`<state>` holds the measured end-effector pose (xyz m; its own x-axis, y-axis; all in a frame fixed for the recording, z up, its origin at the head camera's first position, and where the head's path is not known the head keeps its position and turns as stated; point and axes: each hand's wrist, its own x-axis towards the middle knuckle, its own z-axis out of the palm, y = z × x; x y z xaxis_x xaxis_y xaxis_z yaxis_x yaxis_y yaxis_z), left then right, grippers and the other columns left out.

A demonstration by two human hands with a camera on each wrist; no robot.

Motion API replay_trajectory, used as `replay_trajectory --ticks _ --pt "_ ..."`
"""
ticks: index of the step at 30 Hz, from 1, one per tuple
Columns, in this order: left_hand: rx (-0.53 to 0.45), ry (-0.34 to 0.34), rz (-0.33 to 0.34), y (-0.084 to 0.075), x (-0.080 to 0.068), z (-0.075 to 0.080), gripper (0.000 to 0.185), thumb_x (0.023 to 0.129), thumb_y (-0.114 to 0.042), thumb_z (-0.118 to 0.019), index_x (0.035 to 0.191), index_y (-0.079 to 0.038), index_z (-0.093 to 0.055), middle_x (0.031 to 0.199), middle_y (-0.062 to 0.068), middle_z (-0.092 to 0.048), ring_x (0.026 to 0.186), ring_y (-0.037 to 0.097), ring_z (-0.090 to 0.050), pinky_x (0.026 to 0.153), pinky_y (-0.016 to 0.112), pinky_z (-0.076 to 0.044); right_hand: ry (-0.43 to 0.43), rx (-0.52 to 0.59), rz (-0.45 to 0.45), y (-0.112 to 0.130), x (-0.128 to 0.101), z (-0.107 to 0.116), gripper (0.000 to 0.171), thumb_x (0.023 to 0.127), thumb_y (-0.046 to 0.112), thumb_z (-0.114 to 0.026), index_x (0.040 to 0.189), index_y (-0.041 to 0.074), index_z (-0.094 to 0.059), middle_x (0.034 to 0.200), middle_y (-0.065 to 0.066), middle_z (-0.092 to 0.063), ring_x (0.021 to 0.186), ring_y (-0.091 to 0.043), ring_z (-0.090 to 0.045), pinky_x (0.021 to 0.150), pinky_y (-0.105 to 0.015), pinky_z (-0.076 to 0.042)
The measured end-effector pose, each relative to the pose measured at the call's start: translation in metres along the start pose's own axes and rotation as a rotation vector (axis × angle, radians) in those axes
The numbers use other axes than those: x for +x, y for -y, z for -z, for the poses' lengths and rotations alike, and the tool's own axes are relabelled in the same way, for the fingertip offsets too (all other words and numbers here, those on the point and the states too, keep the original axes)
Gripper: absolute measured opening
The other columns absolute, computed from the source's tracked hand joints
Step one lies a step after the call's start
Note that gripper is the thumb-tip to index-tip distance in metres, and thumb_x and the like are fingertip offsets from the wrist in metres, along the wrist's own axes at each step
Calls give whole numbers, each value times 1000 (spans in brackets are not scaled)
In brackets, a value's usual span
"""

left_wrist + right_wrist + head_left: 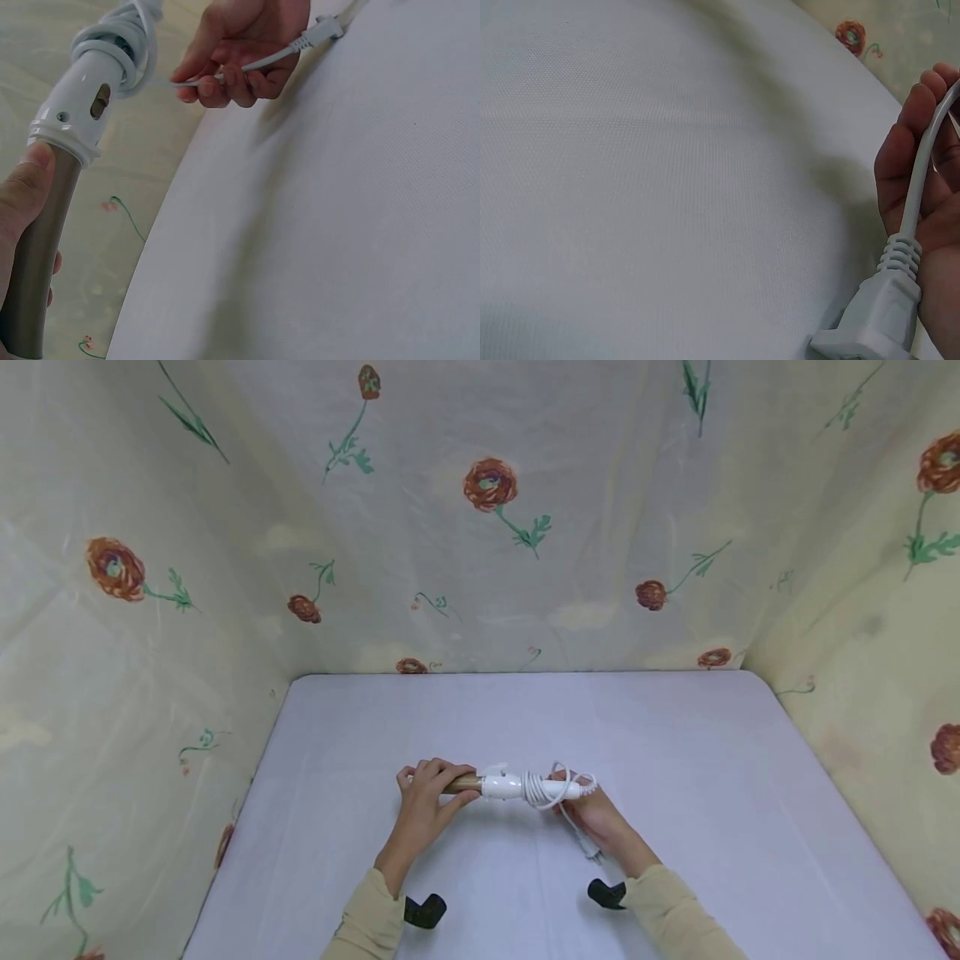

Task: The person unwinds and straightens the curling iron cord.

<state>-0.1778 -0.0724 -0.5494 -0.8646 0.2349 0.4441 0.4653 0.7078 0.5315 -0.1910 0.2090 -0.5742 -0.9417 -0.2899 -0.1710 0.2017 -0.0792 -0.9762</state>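
Observation:
A curling iron [501,786] with a white handle and a brownish metal barrel [45,247] is held sideways above the table. My left hand [426,800] grips the barrel, its thumb lying along it close to the handle. White cord [534,790] is wound in several loops around the handle. At the handle's far end, my right hand [598,817] pinches the loose end of the cord between thumb and fingers. The plug [877,315] hangs from that end beside the right palm, its prongs out of sight in the right wrist view.
Under both hands spreads a white-covered table [360,718] with rounded far corners. Cloth walls [585,527] printed with red flowers enclose its back and sides. A black piece [425,912] juts out at the left cuff, and another black piece [606,894] at the right.

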Motion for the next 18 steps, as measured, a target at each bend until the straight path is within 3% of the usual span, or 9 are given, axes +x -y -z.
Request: replay_trajectory --ticks 6,12,18 --pt "1 2 -8 1 0 -1 38 79 -45 -68 113 -29 -66 96 -9 -61 89 11 -50 87 45 -19 -43 -10 -20 -4 4 4 14 94 23 -57 86 30 -65 87 16 -62 73 -4 -53 67 -22 -44" --pt "0 6 8 4 -1 -2 37 79 -44 -70 113 -28 -66 95 -9 -61 90 12 -50 88 46 -19 -113 16 -12 -4 5 3 17 95 21 -55 83 26 -65 87 14 -65 72 -4 -53 65 -21 -45" --pt "10 25 31 6 -5 -3 38 80 -46 -68 113 -27 -67 97 -6 -62 92 14 -52 89 47 -20 -164 -8 -56 -2 -2 4 11 92 10 -56 92 17 -64 91 11 -64 72 -8 -54 67 -24 -47"
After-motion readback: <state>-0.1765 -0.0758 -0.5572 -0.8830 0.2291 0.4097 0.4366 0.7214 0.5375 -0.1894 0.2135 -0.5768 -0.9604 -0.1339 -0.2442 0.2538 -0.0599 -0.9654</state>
